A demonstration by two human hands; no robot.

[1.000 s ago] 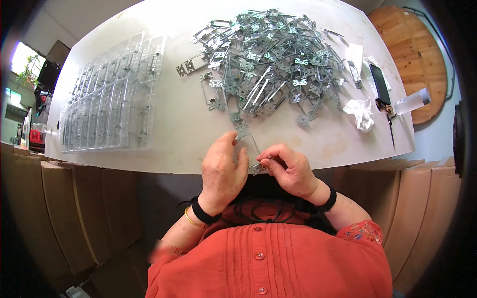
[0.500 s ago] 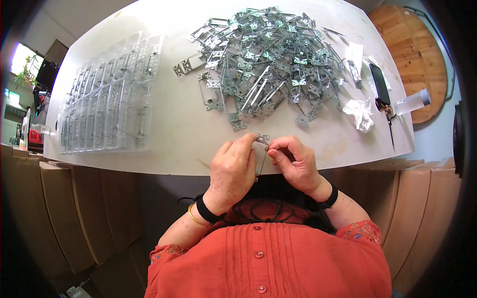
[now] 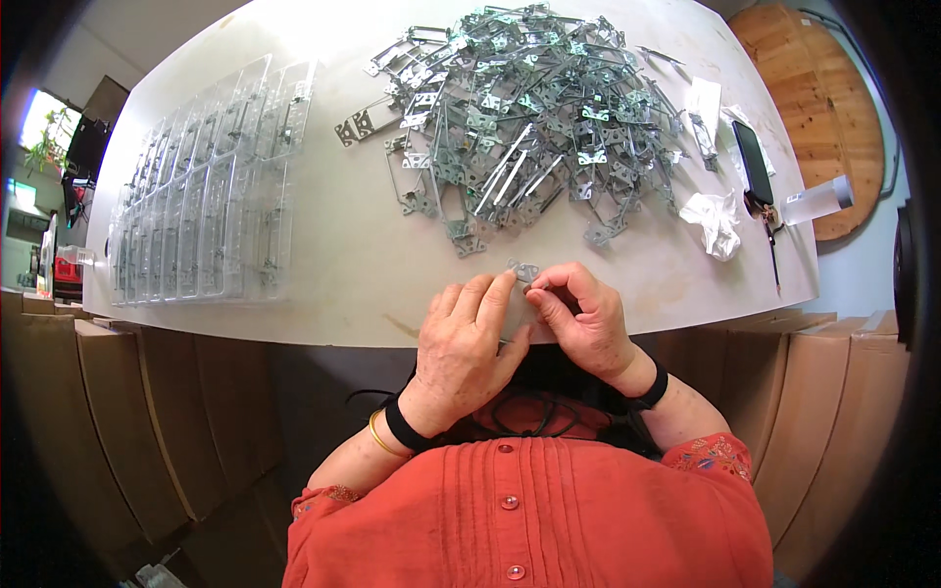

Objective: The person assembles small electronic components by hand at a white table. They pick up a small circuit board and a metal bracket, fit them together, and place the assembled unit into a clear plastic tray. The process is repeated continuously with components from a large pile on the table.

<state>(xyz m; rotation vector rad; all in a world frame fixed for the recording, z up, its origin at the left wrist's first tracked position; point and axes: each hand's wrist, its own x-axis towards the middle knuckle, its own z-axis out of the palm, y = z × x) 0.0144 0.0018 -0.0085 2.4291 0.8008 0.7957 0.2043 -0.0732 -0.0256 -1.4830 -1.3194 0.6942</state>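
Observation:
My left hand [image 3: 466, 343] and my right hand [image 3: 580, 318] meet at the near edge of the white table [image 3: 343, 265]. Together they pinch a small metal bracket [image 3: 524, 270] with a clear plastic piece under the fingers; most of it is hidden by my fingers. A big heap of similar grey metal brackets [image 3: 520, 118] lies just beyond my hands in the middle of the table.
Rows of clear plastic packages [image 3: 211, 201] cover the table's left part. At the right lie a black phone [image 3: 753, 162], crumpled white plastic [image 3: 716, 220] and a clear tube [image 3: 816, 199]. Cardboard boxes [image 3: 127, 412] stand below the table edge. A round wooden table [image 3: 823, 88] is at far right.
Both hands have shifted slightly toward the table with the bracket, fingers re-gripping it; the bracket's end now shows above my fingertips.

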